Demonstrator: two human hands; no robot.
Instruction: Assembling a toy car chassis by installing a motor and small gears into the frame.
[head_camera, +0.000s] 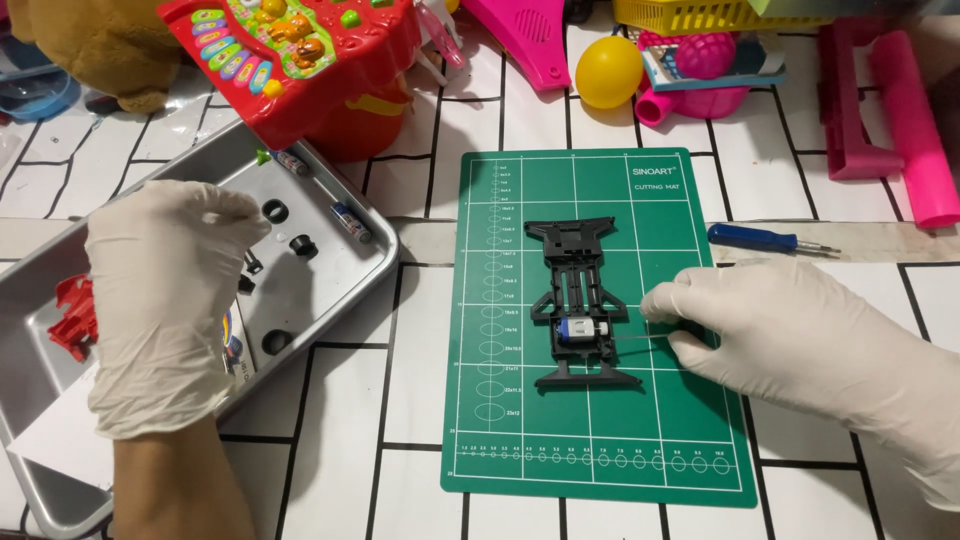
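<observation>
At the middle of the green cutting mat (600, 440) I see the black toy-car chassis (580, 300), light and brittle-looking, best gripped by its side rails; my right hand (790, 340) pinches a thin wire beside its motor (578, 330), my left hand (165, 300) hovers loosely curled over the metal tray (340, 285).

White latex gloves, both hands, wrinkled cuffs

At twelve o'clock we see a yellow egg (608, 71); at eleven a red toy keyboard (290, 55); at two o'clock a blue-handled screwdriver (770, 240) and pink plastic pieces (880, 105).
</observation>
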